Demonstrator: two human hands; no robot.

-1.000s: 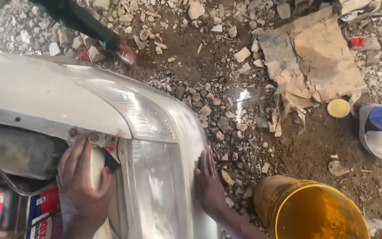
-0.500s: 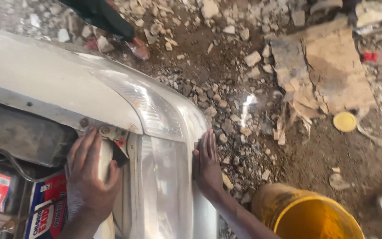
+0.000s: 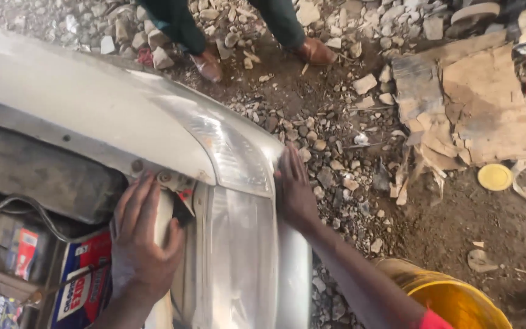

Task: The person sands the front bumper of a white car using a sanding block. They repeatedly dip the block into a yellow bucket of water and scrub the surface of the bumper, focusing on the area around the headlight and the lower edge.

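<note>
Hands bracket a headlight (image 3: 238,268) at the corner of a silver car, one on each side, which looks like a way to steady or seat the lamp in its opening. Left hand (image 3: 144,244) lies at the inner edge of the lamp beside the engine bay, fingers (image 3: 138,204) curled over a pale part there, gripping it near a bolted bracket (image 3: 165,178). Right hand (image 3: 293,192) presses flat against the outer corner where lamp meets bumper (image 3: 293,280), fingers spread and holding nothing. Beneath the left wrist sits a battery (image 3: 83,274) with a red, white and blue label. Gravel (image 3: 330,140) covers the ground; a yellow bucket (image 3: 452,301) stands near the right forearm. Cardboard (image 3: 476,103) lies farther off, and another person's shoes (image 3: 315,52) show beyond the car.
</note>
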